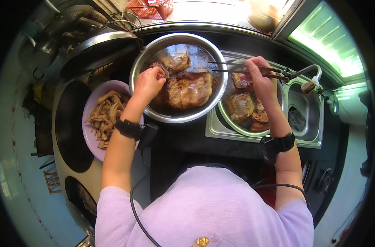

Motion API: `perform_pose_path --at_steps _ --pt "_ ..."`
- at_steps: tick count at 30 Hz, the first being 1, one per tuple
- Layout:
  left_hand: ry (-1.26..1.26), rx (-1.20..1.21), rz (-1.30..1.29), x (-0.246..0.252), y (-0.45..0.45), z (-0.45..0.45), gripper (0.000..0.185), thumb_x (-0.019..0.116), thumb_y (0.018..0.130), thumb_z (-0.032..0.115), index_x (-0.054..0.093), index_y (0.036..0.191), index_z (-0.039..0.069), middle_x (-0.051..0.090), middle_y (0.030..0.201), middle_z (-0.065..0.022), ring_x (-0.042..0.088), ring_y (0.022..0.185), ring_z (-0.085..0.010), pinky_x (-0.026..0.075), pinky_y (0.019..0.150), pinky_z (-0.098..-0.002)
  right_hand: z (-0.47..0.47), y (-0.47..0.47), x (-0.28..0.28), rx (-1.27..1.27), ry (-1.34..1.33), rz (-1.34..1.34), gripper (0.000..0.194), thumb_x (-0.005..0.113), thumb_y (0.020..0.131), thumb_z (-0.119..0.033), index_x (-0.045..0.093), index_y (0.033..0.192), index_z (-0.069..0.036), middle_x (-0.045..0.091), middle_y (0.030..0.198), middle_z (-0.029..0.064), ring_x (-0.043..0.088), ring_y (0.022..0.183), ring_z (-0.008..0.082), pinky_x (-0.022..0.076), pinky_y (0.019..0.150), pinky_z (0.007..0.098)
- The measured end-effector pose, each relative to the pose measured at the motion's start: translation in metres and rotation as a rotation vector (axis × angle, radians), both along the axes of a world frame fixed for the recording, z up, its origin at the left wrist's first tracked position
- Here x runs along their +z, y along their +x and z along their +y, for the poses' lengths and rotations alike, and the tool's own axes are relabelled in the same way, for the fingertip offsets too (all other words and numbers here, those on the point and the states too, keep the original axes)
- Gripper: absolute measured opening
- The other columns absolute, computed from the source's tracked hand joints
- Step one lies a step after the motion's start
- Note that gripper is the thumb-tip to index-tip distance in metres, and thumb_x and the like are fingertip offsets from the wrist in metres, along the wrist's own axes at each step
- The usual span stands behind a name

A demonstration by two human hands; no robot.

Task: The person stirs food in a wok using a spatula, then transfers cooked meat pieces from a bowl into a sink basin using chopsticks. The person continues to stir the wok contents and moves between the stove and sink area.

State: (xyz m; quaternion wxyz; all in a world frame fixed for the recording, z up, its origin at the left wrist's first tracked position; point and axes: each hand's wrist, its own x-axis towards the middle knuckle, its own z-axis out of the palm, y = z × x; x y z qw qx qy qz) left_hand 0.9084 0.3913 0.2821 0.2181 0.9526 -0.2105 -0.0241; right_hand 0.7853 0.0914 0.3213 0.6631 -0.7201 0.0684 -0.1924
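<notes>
My left hand (149,83) pinches the edge of a piece of browned meat (159,68) at the left of a large steel basin (179,118). Larger browned pieces (190,89) sit in dark liquid beside it. My right hand (261,78) holds a pair of long chopsticks (266,71), their dark tips apart over the basin's right side. Under my right forearm, a second metal basin (233,126) stands over the sink and holds several meat pieces (241,106) in liquid.
At left, a pink basin (89,136) holds a heap of chicken feet (108,114). A large wok or lid (104,52) leans behind it. On the right are the sink's small bowl (303,102) with a dark scouring pad (296,119), and a curved faucet (309,69). A red plastic basket (152,9) stands on the sill.
</notes>
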Motion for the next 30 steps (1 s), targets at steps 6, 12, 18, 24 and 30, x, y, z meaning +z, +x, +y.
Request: perform_pose_path --at_steps 6,12,18,24,30 --pt "0.091 -0.117 -0.085 -0.011 0.038 -0.034 0.017 0.064 0.075 0.015 0.066 0.091 0.009 0.067 0.088 -0.0106 0.063 0.087 -0.0293 0.05 0.076 -0.0393 -0.042 -0.009 0.006 -0.135 0.04 -0.101 0.013 0.057 0.092 -0.015 0.06 0.092 -0.001 0.061 0.076 0.0062 0.065 0.063 0.0156 0.0536 0.058 0.0233" --pt "0.268 -0.311 -0.152 -0.019 0.058 -0.072 0.03 0.062 0.075 0.011 0.064 0.105 0.015 0.062 0.103 -0.0148 0.058 0.099 -0.0347 0.048 0.084 -0.041 -0.091 -0.056 0.005 -0.387 0.112 -0.019 0.018 0.055 0.093 -0.02 0.059 0.095 -0.002 0.061 0.081 0.008 0.066 0.067 0.0185 0.0553 0.063 0.0264" --pt "0.539 -0.38 -0.061 -0.016 0.073 -0.102 0.051 0.074 0.07 0.019 0.058 0.118 0.02 0.057 0.109 -0.0161 0.054 0.107 -0.0345 0.045 0.088 -0.0428 -0.095 -0.078 -0.023 -0.379 0.194 0.09 0.018 0.052 0.095 -0.023 0.057 0.097 -0.005 0.06 0.08 0.005 0.065 0.067 0.0157 0.0543 0.062 0.0251" --pt "0.706 -0.363 -0.087 -0.02 0.075 -0.111 0.054 0.074 0.07 0.024 0.056 0.12 0.022 0.056 0.112 -0.0138 0.053 0.11 -0.0314 0.043 0.089 -0.0458 -0.08 -0.064 -0.029 -0.321 0.271 0.134 0.016 0.053 0.095 -0.022 0.057 0.096 -0.006 0.061 0.081 0.0052 0.065 0.066 0.0157 0.0538 0.061 0.0249" --pt "0.698 -0.352 -0.121 -0.022 0.083 -0.099 0.035 0.061 0.076 0.015 0.058 0.111 0.019 0.06 0.105 -0.0151 0.057 0.104 -0.0329 0.044 0.084 -0.0463 -0.043 -0.012 -0.027 -0.114 0.335 0.099 0.013 0.057 0.091 -0.015 0.06 0.089 -0.003 0.06 0.077 0.0055 0.063 0.065 0.0139 0.0552 0.058 0.025"
